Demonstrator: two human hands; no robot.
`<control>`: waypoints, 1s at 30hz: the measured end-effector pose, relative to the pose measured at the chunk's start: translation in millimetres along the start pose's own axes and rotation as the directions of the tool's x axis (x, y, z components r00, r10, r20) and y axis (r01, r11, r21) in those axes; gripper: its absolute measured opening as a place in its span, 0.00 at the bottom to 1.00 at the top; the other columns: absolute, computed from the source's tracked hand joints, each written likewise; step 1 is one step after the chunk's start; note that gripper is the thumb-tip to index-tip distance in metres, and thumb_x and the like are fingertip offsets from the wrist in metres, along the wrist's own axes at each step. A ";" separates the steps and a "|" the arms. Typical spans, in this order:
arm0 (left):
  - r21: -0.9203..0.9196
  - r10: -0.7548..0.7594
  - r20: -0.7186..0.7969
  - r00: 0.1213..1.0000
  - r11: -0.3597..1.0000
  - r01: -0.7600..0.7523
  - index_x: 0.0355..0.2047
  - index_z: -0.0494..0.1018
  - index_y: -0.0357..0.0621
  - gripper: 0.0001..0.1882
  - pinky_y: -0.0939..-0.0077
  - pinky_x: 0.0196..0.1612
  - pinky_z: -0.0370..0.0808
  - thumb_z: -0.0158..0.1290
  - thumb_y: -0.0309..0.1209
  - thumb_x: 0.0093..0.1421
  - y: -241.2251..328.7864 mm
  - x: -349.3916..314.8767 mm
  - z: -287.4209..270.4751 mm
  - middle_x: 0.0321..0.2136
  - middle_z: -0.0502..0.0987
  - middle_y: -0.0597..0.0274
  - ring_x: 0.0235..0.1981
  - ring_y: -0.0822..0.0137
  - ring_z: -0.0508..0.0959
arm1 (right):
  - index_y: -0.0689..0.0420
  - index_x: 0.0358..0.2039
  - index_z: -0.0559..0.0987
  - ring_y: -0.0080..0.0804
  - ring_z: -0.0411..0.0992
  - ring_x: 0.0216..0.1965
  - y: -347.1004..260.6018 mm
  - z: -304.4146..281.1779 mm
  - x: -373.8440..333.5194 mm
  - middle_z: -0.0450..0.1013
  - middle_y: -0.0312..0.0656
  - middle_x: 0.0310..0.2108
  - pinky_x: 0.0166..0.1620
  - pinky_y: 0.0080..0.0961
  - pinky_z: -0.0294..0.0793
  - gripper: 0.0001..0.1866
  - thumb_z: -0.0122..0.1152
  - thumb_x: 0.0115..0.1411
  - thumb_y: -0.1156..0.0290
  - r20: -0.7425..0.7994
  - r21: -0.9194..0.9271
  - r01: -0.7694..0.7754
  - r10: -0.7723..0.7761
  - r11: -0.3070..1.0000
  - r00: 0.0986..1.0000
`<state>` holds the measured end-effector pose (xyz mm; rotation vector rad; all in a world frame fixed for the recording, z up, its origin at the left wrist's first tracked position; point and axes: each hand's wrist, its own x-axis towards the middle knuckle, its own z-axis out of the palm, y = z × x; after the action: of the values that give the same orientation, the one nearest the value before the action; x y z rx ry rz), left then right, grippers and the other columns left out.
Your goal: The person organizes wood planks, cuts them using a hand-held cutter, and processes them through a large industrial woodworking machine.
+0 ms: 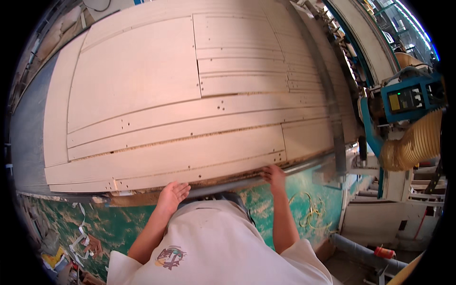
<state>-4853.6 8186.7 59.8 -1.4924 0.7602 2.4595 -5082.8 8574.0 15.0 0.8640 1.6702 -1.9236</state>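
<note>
A large pale wood panel sheet (133, 80), cut into rectangles and long strips with small drilled holes, lies flat in front of me. My left hand (175, 194) is at its near edge, fingers stretched out and holding nothing. Farther right, my right hand (274, 177) is at the same edge beside a metal rail (304, 165), its fingers slightly bent and apart. Whether either hand presses on the wood is hard to make out. Between the hands, the nearest long strip (199, 161) shows a rough, sawdusty cut line.
A metal crossbar (327, 90) spans the sheet at right. Beyond it stand a blue machine unit (403, 100) and a ribbed yellow hose (412, 142). Dark bed surface (31, 133) shows at left. Sawdust and scraps litter the green side (128, 225) below.
</note>
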 end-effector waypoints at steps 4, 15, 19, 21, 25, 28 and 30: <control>-0.069 0.012 -0.110 0.994 0.997 -0.019 0.52 0.70 0.30 0.23 0.60 0.53 0.79 0.50 0.40 0.69 -0.4 2.1 15.3 0.52 0.80 0.44 0.55 0.52 0.81 | 0.59 0.43 0.78 0.33 0.78 0.21 -20.4 -91.8 79.4 0.81 0.44 0.28 0.22 0.28 0.75 0.17 0.56 0.70 0.56 -0.151 -0.125 -0.010 -0.009 0.992 0.989; 0.330 0.307 -0.269 0.913 0.920 -0.212 0.50 0.75 0.41 0.16 0.62 0.47 0.80 0.52 0.39 0.69 -69.5 2.7 69.5 0.49 0.81 0.52 0.46 0.57 0.83 | 0.61 0.41 0.79 0.31 0.76 0.17 -78.2 -105.1 102.7 0.81 0.45 0.27 0.18 0.28 0.68 0.19 0.57 0.73 0.55 -0.032 -0.377 -0.129 0.126 0.917 0.991; 0.902 0.597 0.298 0.745 0.080 -0.425 0.47 0.78 0.45 0.16 0.61 0.49 0.79 0.59 0.40 0.65 -90.8 14.5 128.3 0.48 0.81 0.55 0.44 0.56 0.82 | 0.60 0.38 0.80 0.30 0.77 0.19 -79.0 -109.2 105.3 0.81 0.43 0.27 0.20 0.26 0.68 0.18 0.56 0.73 0.56 0.014 -0.307 -0.197 0.211 0.931 0.977; 0.732 0.524 0.678 0.515 -0.419 -0.537 0.50 0.78 0.47 0.20 0.54 0.56 0.74 0.61 0.43 0.62 -92.0 30.2 164.0 0.52 0.79 0.55 0.51 0.54 0.79 | 0.59 0.40 0.81 0.30 0.78 0.21 -84.1 -110.8 106.0 0.82 0.42 0.28 0.20 0.25 0.67 0.17 0.57 0.72 0.56 0.058 -0.314 -0.207 0.237 0.927 0.970; 0.496 0.263 0.845 0.465 -0.712 -0.498 0.60 0.74 0.51 0.34 0.36 0.71 0.51 0.61 0.56 0.59 -82.0 76.0 249.6 0.68 0.66 0.53 0.71 0.53 0.61 | 0.58 0.43 0.81 0.28 0.78 0.22 -96.6 -119.7 111.4 0.82 0.42 0.29 0.21 0.24 0.65 0.17 0.55 0.73 0.57 0.152 -0.362 -0.245 0.316 0.899 0.937; 0.353 0.096 0.891 0.443 -0.759 -0.546 0.65 0.71 0.52 0.39 0.31 0.71 0.48 0.59 0.59 0.59 -98.9 104.4 290.6 0.72 0.60 0.51 0.75 0.52 0.56 | 0.58 0.41 0.80 0.27 0.74 0.19 -105.5 -126.5 112.7 0.81 0.41 0.28 0.20 0.23 0.62 0.16 0.54 0.73 0.58 0.177 -0.356 -0.274 0.352 0.893 0.919; 0.217 -0.028 0.922 0.386 -0.788 -0.577 0.67 0.68 0.53 0.41 0.30 0.71 0.50 0.58 0.59 0.59 -118.9 116.8 321.5 0.73 0.59 0.51 0.75 0.52 0.55 | 0.58 0.39 0.80 0.26 0.71 0.18 -112.1 -131.5 114.2 0.80 0.41 0.27 0.19 0.23 0.60 0.15 0.54 0.73 0.59 0.228 -0.357 -0.278 0.371 0.892 0.900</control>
<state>-5115.1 8436.2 37.8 0.6868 2.9513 0.4755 -5218.9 8729.7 3.7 0.6496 1.4882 -1.4235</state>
